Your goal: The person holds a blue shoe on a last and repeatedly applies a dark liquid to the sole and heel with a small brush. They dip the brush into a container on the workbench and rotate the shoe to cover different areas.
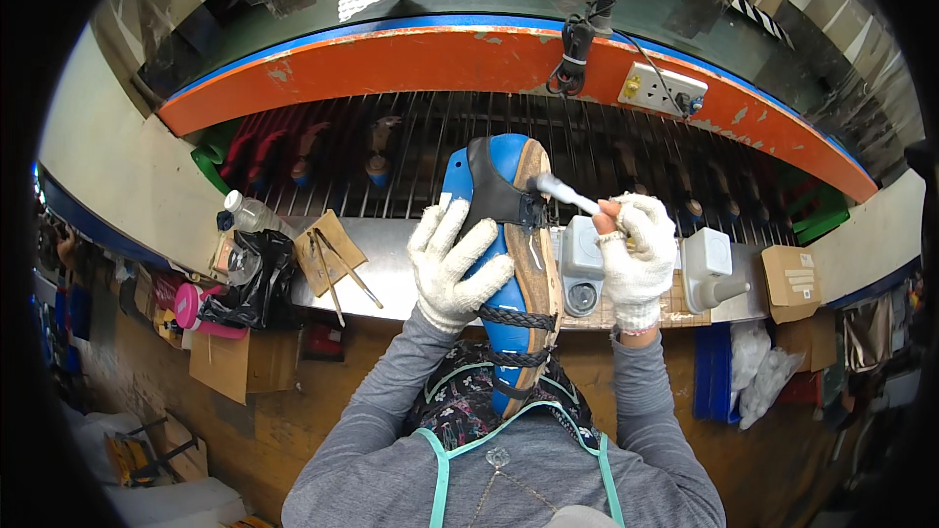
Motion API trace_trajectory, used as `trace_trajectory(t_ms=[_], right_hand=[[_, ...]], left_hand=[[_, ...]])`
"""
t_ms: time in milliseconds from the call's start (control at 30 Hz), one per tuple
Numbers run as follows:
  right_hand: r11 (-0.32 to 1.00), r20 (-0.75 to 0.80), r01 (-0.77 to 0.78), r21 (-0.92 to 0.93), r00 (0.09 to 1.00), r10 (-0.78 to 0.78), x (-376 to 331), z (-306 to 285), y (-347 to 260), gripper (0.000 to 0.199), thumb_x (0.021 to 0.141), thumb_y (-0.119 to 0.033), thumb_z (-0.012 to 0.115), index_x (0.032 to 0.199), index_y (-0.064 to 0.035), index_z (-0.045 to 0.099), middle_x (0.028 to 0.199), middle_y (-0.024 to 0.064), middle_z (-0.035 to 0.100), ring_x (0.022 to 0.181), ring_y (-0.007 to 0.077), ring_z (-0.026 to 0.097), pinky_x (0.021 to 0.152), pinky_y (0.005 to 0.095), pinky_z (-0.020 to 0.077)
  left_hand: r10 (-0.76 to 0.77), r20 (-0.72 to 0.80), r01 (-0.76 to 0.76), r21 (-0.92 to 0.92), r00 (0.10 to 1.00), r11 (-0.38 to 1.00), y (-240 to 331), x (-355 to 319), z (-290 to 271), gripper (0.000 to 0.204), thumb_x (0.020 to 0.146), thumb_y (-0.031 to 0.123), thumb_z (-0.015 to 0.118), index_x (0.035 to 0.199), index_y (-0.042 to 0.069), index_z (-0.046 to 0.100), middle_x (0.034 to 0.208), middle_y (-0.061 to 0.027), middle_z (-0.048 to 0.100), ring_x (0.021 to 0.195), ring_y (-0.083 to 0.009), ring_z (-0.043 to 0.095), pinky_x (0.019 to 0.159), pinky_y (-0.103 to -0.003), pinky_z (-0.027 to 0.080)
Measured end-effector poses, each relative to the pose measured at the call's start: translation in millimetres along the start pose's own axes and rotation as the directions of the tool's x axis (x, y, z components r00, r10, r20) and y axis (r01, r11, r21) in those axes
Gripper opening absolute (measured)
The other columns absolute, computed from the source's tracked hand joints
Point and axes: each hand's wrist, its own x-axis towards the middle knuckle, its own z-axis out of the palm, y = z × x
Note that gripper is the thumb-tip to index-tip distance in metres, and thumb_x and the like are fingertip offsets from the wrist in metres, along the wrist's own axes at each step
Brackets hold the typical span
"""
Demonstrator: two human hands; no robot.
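Observation:
A blue shoe last (pixel 507 152) carries a sandal with black straps (pixel 492 191) and a brown sole edge (pixel 533 279). It stands upright on end before my chest, its lower part against my apron. My left hand (pixel 455 272), in a white knit glove, grips the last from its left side with fingers spread over it. A small brush with a pale handle (pixel 575 196) is pinched in my gloved right hand (pixel 638 259). Its dark bristles touch or nearly touch the sole edge near the upper strap. Some bare fingertips show beyond the right glove.
Two white plastic containers (pixel 708 266) stand on the metal ledge to the right, near a cardboard box (pixel 790 282). Sticks lie on cardboard (pixel 339 246) at left, beside a clear bottle (pixel 256 213) and black bag (pixel 259 284). Beyond are metal rods (pixel 440 127) and an orange beam (pixel 391 64).

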Motion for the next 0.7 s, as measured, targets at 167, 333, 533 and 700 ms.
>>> trace_trajectory(t_ms=[167, 333, 533, 700], right_hand=[[0.986, 0.081, 0.152, -0.065, 0.986, -0.147, 3.5, -7.1, 2.1, 0.026, 0.068, -0.004, 0.083, 0.092, -0.0098, 0.078, 0.098, 0.0053, 0.068, 0.092, 0.0227, 0.056, 0.081, 0.0344, 0.0457], [0.969, 0.204, 0.229, -0.09, 0.957, -0.207, 12.1, -19.8, -0.7, 0.023, 0.068, -0.008, 0.084, 0.091, -0.0108, 0.078, 0.095, 0.0036, 0.069, 0.09, 0.0217, 0.057, 0.078, 0.0334, 0.0465], [0.985, 0.083, 0.159, -0.073, 0.985, -0.153, 25.0, -17.7, -0.4, 0.014, 0.077, -0.009, 0.081, 0.09, -0.008, 0.078, 0.088, 0.0052, 0.067, 0.085, 0.0188, 0.058, 0.07, 0.0311, 0.0467], [0.983, 0.376, -0.073, 0.165, 0.927, 0.006, 0.4, -34.0, -6.0, 0.011, 0.082, -0.001, 0.074, 0.093, 0.0027, 0.075, 0.093, 0.0069, 0.064, 0.086, 0.0161, 0.061, 0.073, 0.0285, 0.0481]], left_hand=[[-0.007, -0.006, 0.007, 0.02, 1.0, 1.0, -2.7, 4.3, -1.7, 0.037, 0.071, 0.022, 0.075, 0.106, 0.032, 0.066, 0.127, -0.006, 0.064, 0.124, -0.0399, 0.059, 0.099, -0.061, 0.047], [-0.027, 0.024, 0.026, 0.009, 0.999, 1.0, -5.8, 9.0, -3.7, 0.031, 0.072, 0.023, 0.074, 0.101, 0.031, 0.068, 0.124, -0.0063, 0.067, 0.124, -0.0402, 0.059, 0.1, -0.061, 0.046], [-0.018, -0.011, 0.018, 0.0, 1.0, 1.0, -11.6, 12.0, 1.9, 0.027, 0.073, 0.023, 0.073, 0.098, 0.033, 0.069, 0.125, -0.0061, 0.067, 0.127, -0.0398, 0.058, 0.106, -0.058, 0.041], [-0.023, -0.047, 0.025, 0.045, 0.999, 0.999, -17.8, 12.2, -0.4, 0.027, 0.074, 0.024, 0.074, 0.098, 0.035, 0.069, 0.126, -0.0049, 0.067, 0.129, -0.0376, 0.057, 0.109, -0.058, 0.038]])
